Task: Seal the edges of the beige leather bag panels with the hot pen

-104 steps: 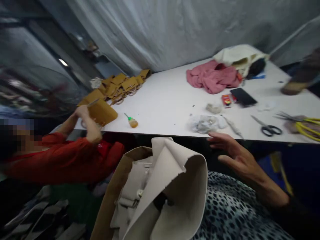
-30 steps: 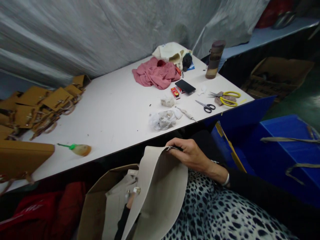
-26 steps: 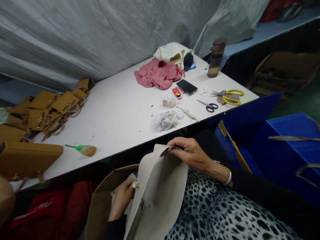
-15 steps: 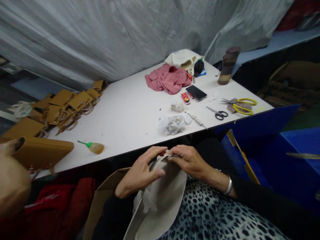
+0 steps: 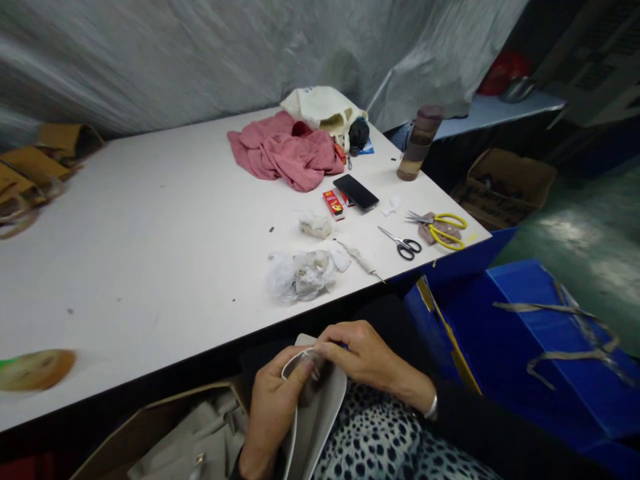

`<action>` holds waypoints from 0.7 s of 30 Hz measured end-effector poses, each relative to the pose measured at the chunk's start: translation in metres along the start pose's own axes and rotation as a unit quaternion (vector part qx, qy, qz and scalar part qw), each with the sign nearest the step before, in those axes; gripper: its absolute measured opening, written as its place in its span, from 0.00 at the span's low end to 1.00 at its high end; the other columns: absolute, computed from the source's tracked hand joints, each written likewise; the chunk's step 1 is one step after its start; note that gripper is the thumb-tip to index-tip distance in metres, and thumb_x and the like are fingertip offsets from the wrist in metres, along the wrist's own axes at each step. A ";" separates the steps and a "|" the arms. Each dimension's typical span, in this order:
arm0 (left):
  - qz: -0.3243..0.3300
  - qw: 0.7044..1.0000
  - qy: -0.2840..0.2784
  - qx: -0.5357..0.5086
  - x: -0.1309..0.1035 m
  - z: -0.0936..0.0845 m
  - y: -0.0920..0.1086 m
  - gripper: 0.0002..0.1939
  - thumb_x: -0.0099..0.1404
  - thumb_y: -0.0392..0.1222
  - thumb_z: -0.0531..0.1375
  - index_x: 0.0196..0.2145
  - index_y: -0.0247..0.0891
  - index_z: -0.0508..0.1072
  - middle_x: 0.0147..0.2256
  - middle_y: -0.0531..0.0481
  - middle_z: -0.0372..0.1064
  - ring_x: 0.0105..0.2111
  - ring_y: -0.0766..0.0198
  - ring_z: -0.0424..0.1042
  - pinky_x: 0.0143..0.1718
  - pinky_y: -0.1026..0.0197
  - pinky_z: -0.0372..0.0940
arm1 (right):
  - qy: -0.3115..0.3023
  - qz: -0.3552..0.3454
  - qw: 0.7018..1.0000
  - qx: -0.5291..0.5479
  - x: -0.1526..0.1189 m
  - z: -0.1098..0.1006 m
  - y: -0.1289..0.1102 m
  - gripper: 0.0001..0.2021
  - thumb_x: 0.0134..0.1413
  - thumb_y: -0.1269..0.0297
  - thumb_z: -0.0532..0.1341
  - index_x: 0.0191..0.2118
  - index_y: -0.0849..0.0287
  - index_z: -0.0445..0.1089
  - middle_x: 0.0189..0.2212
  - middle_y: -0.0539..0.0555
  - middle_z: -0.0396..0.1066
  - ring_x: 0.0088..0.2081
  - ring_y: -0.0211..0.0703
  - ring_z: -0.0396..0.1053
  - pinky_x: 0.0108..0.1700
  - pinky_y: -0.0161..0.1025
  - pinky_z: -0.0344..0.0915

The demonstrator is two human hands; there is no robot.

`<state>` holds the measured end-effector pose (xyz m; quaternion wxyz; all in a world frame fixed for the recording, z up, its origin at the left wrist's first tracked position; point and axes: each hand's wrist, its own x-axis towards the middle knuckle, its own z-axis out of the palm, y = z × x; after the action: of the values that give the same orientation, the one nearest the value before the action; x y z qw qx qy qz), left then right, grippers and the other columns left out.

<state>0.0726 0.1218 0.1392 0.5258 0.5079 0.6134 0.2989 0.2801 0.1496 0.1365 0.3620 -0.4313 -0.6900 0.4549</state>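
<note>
Both hands pinch beige leather piece (image 5: 313,413) at its top edge, near the table (image 5: 150,220): left hand (image 5: 273,407) steadies, right hand (image 5: 363,353) fingers curled narrow on rim.

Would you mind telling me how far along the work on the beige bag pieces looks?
Done: nothing visibly finished. In hand: the left hand and right hand pinch the top edge of a pale beige leather panel over the lap. Left: more beige pieces sit in the brown cardboard box below.

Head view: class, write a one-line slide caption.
Both hands, left hand and right hand, grip a beige bag panel below the white table.
</note>
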 end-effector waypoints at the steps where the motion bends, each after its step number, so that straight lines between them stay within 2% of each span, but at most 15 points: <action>1: -0.011 1.000 0.025 0.004 0.003 -0.001 -0.003 0.17 0.63 0.55 0.66 0.35 0.37 0.81 0.33 0.48 0.79 0.34 0.57 0.76 0.37 0.62 0.69 | 0.038 0.001 0.999 -0.022 0.004 -0.011 0.005 0.11 0.70 0.59 0.61 0.38 0.57 0.77 0.33 0.49 0.79 0.36 0.39 0.75 0.41 0.34 0.66; 4: -0.024 0.995 0.087 0.030 0.010 -0.002 -0.006 0.19 0.63 0.58 0.65 0.32 0.38 0.79 0.30 0.49 0.77 0.31 0.58 0.74 0.34 0.62 0.68 | 0.179 0.011 0.970 -0.161 0.020 -0.052 0.025 0.10 0.69 0.58 0.61 0.39 0.58 0.75 0.36 0.54 0.78 0.39 0.44 0.74 0.45 0.39 0.66; 6: -0.012 0.993 0.103 0.052 0.014 0.000 -0.003 0.18 0.63 0.58 0.64 0.32 0.39 0.80 0.31 0.49 0.77 0.32 0.57 0.75 0.36 0.61 0.69 | 0.216 0.030 0.933 -0.286 0.033 -0.079 0.042 0.11 0.68 0.56 0.62 0.41 0.59 0.74 0.36 0.55 0.76 0.39 0.46 0.73 0.44 0.41 0.65; 9: 0.010 0.994 0.088 0.067 0.021 0.008 0.006 0.16 0.66 0.55 0.62 0.33 0.41 0.81 0.32 0.49 0.78 0.33 0.57 0.75 0.41 0.59 0.70 | 0.177 0.083 0.888 -0.417 0.053 -0.105 0.066 0.20 0.62 0.48 0.67 0.47 0.60 0.71 0.37 0.56 0.76 0.37 0.48 0.74 0.37 0.40 0.63; 12: 0.017 0.996 0.062 0.055 0.029 0.014 0.013 0.15 0.66 0.53 0.62 0.33 0.42 0.82 0.32 0.49 0.78 0.33 0.57 0.74 0.42 0.58 0.70 | 0.110 0.127 0.867 -0.470 0.068 -0.111 0.082 0.22 0.59 0.44 0.68 0.45 0.59 0.70 0.37 0.56 0.77 0.36 0.50 0.75 0.32 0.39 0.58; 15: 0.006 0.998 0.057 0.033 0.033 0.015 0.016 0.14 0.65 0.51 0.62 0.32 0.41 0.82 0.32 0.48 0.78 0.33 0.57 0.74 0.42 0.58 0.70 | 0.072 0.144 0.864 -0.477 0.077 -0.111 0.090 0.17 0.60 0.47 0.68 0.40 0.57 0.71 0.34 0.54 0.77 0.33 0.49 0.74 0.30 0.39 0.54; 17: -0.013 0.998 0.058 0.015 0.034 0.016 0.016 0.13 0.65 0.50 0.63 0.32 0.40 0.82 0.32 0.48 0.78 0.33 0.57 0.74 0.42 0.58 0.70 | 0.075 0.150 0.870 -0.463 0.077 -0.116 0.093 0.14 0.60 0.51 0.67 0.37 0.56 0.72 0.30 0.53 0.76 0.31 0.48 0.73 0.30 0.39 0.53; 19: -0.038 0.997 0.062 -0.004 0.035 0.017 0.015 0.12 0.64 0.49 0.63 0.33 0.39 0.82 0.31 0.48 0.78 0.33 0.57 0.74 0.41 0.59 0.70 | 0.107 0.154 0.887 -0.422 0.075 -0.124 0.094 0.12 0.59 0.53 0.67 0.34 0.56 0.73 0.27 0.53 0.74 0.30 0.47 0.71 0.31 0.40 0.54; 21: -0.055 0.996 0.073 -0.019 0.036 0.018 0.014 0.11 0.63 0.48 0.64 0.34 0.38 0.81 0.31 0.48 0.78 0.33 0.58 0.74 0.39 0.60 0.69 | 0.156 0.160 0.920 -0.321 0.070 -0.132 0.095 0.13 0.58 0.52 0.68 0.33 0.57 0.74 0.25 0.51 0.72 0.28 0.44 0.68 0.31 0.39 0.56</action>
<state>0.0967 0.1565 0.1344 0.5048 0.4395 0.6717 0.3175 0.3968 0.2764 0.0978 0.2294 -0.6943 -0.6558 0.1879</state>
